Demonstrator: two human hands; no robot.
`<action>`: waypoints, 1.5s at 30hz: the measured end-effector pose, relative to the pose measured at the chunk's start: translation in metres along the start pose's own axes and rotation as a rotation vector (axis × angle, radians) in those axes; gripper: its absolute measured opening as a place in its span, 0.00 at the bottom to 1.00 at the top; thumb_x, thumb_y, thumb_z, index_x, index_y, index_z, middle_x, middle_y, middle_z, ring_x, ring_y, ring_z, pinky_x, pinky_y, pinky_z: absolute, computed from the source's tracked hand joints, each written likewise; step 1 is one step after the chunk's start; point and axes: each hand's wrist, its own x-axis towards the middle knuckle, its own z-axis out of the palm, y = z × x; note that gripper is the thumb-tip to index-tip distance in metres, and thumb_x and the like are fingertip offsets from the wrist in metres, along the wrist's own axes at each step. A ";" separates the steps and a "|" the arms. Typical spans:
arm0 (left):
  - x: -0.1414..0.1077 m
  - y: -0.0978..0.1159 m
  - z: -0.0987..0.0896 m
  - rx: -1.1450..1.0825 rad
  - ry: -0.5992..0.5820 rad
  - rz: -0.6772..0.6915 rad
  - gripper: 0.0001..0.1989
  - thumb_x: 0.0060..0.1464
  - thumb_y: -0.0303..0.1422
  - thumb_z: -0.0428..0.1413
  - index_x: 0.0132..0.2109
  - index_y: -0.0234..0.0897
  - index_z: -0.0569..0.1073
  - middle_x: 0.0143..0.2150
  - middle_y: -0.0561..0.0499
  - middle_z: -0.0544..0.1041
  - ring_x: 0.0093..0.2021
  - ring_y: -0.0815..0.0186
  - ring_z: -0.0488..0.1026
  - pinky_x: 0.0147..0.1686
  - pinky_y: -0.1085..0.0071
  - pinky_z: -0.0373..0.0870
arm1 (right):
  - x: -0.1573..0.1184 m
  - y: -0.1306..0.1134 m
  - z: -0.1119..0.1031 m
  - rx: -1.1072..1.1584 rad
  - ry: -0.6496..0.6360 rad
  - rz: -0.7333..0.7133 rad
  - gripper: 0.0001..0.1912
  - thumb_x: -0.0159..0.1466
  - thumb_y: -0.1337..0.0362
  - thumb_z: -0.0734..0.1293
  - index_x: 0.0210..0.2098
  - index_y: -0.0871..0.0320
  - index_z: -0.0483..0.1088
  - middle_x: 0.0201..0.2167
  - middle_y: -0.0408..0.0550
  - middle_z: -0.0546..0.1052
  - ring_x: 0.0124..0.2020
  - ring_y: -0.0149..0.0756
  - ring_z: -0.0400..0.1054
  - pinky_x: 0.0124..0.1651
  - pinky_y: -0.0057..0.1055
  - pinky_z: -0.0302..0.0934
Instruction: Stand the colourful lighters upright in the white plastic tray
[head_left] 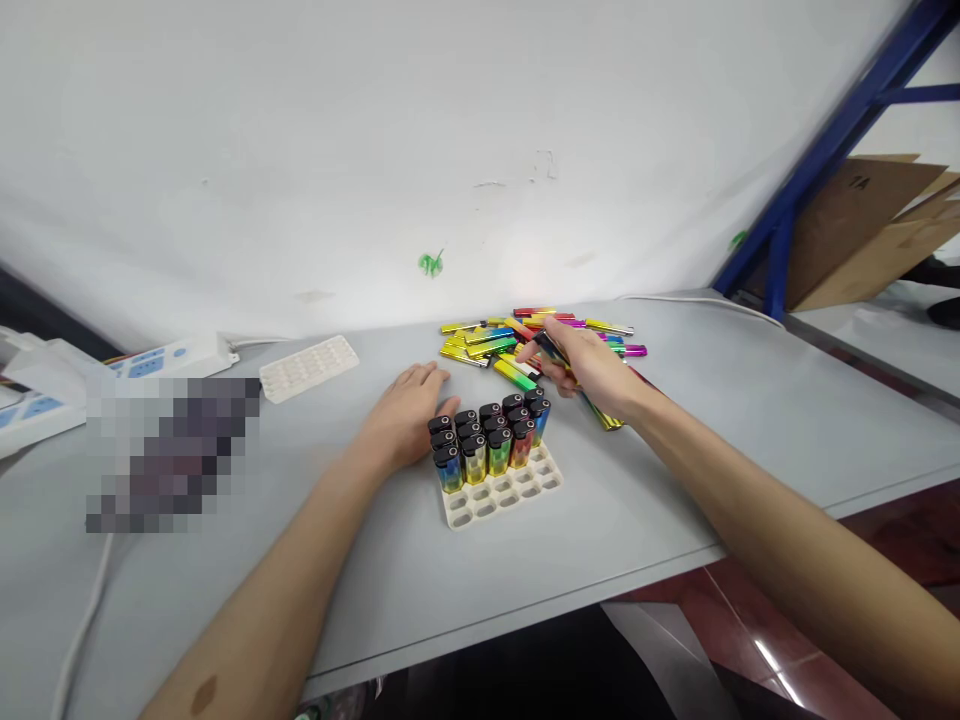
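A cream plastic tray (504, 499) with rows of oval holes sits on the table in front of me. Several lighters (498, 453) with black tops and shiny coloured bodies stand upright in its back rows; the front holes are bare. My left hand (411, 408) lies open beside the tray's back left corner, its thumb close to the lighters. To the right, my right hand (589, 362) is closed around a dark-topped lighter (553, 348), partly hidden by the fingers. It hovers at the near side of a loose pile of metallic coloured lighters (491, 345).
A second cream tray (309, 368) lies at the back left. White power strips (169, 356) and a pixelated, blurred item (176, 455) are on the left, with a white cable. The wall runs behind the table; a blue metal frame (780, 250) and cardboard (870, 220) stand at the right.
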 end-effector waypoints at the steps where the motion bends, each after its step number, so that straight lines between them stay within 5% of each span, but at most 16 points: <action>1: 0.000 0.000 0.000 0.002 -0.004 0.000 0.28 0.67 0.42 0.41 0.66 0.27 0.63 0.72 0.34 0.58 0.73 0.48 0.52 0.70 0.53 0.52 | 0.000 0.000 0.000 0.042 -0.017 -0.008 0.25 0.68 0.42 0.60 0.34 0.57 0.72 0.20 0.38 0.58 0.17 0.26 0.49 0.20 0.27 0.46; 6: 0.000 0.000 0.000 0.012 -0.016 -0.006 0.29 0.67 0.42 0.41 0.67 0.27 0.61 0.73 0.35 0.57 0.73 0.49 0.51 0.71 0.56 0.51 | -0.001 0.001 0.003 0.183 -0.102 0.009 0.22 0.65 0.43 0.66 0.32 0.53 0.58 0.19 0.34 0.60 0.15 0.23 0.45 0.18 0.24 0.38; 9: 0.000 0.000 0.000 0.015 -0.012 -0.008 0.29 0.67 0.42 0.41 0.67 0.27 0.62 0.73 0.35 0.57 0.73 0.49 0.52 0.71 0.56 0.51 | -0.002 -0.001 0.004 0.250 -0.136 0.057 0.23 0.66 0.39 0.62 0.33 0.52 0.59 0.17 0.32 0.53 0.15 0.23 0.37 0.17 0.24 0.33; 13: -0.001 0.000 0.000 0.011 -0.013 -0.004 0.29 0.67 0.41 0.42 0.67 0.26 0.62 0.72 0.34 0.57 0.73 0.48 0.52 0.71 0.56 0.51 | -0.001 0.000 0.003 0.268 -0.165 0.101 0.28 0.67 0.35 0.56 0.32 0.54 0.63 0.17 0.34 0.54 0.15 0.24 0.38 0.17 0.25 0.33; 21: 0.001 -0.001 0.001 0.010 -0.003 -0.004 0.28 0.67 0.41 0.42 0.66 0.27 0.63 0.72 0.34 0.58 0.73 0.49 0.52 0.71 0.54 0.52 | 0.004 0.006 0.010 0.219 -0.039 0.139 0.29 0.69 0.42 0.54 0.20 0.54 0.50 0.12 0.35 0.47 0.15 0.25 0.34 0.17 0.26 0.32; 27: 0.000 0.000 0.000 -0.005 0.003 -0.009 0.28 0.67 0.41 0.43 0.65 0.28 0.63 0.72 0.35 0.59 0.73 0.49 0.53 0.70 0.53 0.53 | 0.002 0.002 0.013 0.276 -0.020 0.125 0.24 0.69 0.52 0.52 0.19 0.54 0.49 0.11 0.35 0.48 0.13 0.25 0.34 0.17 0.26 0.32; 34: 0.000 0.000 0.000 0.005 -0.007 -0.023 0.28 0.67 0.41 0.42 0.66 0.28 0.63 0.73 0.35 0.57 0.73 0.49 0.52 0.70 0.54 0.52 | 0.002 0.001 0.013 0.272 0.022 0.114 0.29 0.70 0.43 0.53 0.19 0.54 0.50 0.11 0.34 0.47 0.14 0.24 0.33 0.17 0.26 0.32; 40: 0.000 0.000 0.000 -0.018 0.020 -0.011 0.27 0.66 0.41 0.44 0.65 0.29 0.64 0.72 0.35 0.59 0.72 0.49 0.54 0.70 0.53 0.54 | 0.001 0.002 0.013 0.264 0.005 0.100 0.25 0.70 0.54 0.52 0.18 0.54 0.50 0.11 0.35 0.47 0.14 0.25 0.34 0.17 0.26 0.32; 45: 0.001 -0.001 0.001 0.008 0.002 -0.012 0.28 0.67 0.41 0.43 0.66 0.28 0.63 0.72 0.35 0.58 0.73 0.49 0.53 0.70 0.54 0.53 | 0.003 0.008 0.013 0.213 -0.018 0.053 0.25 0.70 0.51 0.53 0.19 0.55 0.56 0.12 0.35 0.50 0.13 0.25 0.37 0.17 0.26 0.35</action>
